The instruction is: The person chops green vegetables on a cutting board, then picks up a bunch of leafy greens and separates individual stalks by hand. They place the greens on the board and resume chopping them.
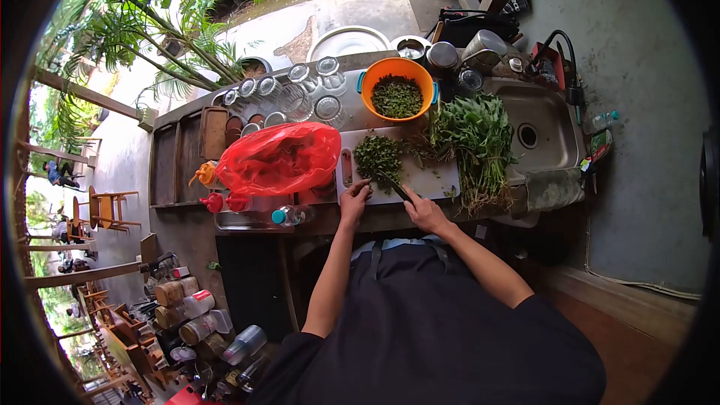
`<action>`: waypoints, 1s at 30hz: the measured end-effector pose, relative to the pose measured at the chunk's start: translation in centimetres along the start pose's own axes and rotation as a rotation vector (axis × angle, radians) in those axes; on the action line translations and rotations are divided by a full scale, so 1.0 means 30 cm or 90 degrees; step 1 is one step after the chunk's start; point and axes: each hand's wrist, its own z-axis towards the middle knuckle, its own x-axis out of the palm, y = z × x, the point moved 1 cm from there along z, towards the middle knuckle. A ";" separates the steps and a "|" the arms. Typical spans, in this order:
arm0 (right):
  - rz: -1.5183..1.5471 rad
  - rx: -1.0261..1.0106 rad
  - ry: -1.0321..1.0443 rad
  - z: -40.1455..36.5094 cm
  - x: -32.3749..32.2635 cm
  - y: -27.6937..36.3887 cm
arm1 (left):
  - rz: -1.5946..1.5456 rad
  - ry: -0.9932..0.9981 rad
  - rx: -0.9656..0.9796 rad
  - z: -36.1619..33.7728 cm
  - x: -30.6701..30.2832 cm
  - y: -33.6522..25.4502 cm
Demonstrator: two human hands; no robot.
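My right hand [426,214] grips a kitchen knife [394,185], its blade pointing up and left over a white cutting board [444,178]. A heap of chopped greens [377,156] lies on the board just beyond the blade. My left hand [355,199] is at the board's front left edge, fingers curled together; whatever is between them is too small to make out. To the right, a large bunch of leafy greens [474,131] lies with its roots toward me, overlapping the board. Behind the board stands an orange basin [376,75] with cut greens inside.
A red plastic bag [277,157] sits left of the board, with upturned glass jars [328,109] behind it. A capped bottle [291,215] lies near the front edge. At right is a metal sink [553,124] with a cloth [553,189] over its front.
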 end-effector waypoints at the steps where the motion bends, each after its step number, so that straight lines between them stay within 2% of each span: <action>1: -0.006 -0.001 -0.006 0.002 0.000 -0.006 | -0.001 -0.008 0.000 0.003 -0.004 0.006; 3: -0.011 -0.003 -0.012 0.007 0.000 -0.013 | -0.002 -0.016 0.000 0.000 -0.008 0.005; 5: 0.001 -0.004 -0.015 0.010 -0.002 -0.018 | 0.081 -0.047 0.080 -0.014 -0.008 -0.008; 6: 0.000 -0.004 -0.015 0.012 0.003 -0.024 | 0.081 -0.048 0.080 -0.027 -0.005 -0.024; 8: -0.009 -0.012 -0.030 0.013 0.015 -0.035 | 0.222 -0.081 0.126 -0.055 0.001 -0.055; 12: 0.000 -0.005 -0.011 0.004 0.007 -0.028 | 0.262 -0.067 0.179 -0.062 -0.007 -0.039; 14: -0.001 -0.012 -0.019 0.006 0.013 -0.038 | 0.293 -0.054 0.287 -0.075 0.001 -0.054; 18: 0.013 0.007 0.000 0.001 -0.005 -0.021 | 0.344 -0.056 0.250 -0.082 0.002 -0.068; 20: 0.010 -0.013 -0.019 0.002 -0.003 -0.022 | 0.524 -0.036 0.391 -0.066 -0.016 -0.054; 27: -0.002 -0.015 -0.016 0.007 0.002 -0.028 | 0.582 -0.070 0.393 -0.076 -0.019 -0.076; 30: -0.009 -0.015 -0.018 0.009 0.001 -0.025 | 0.646 -0.063 0.343 -0.080 -0.027 -0.085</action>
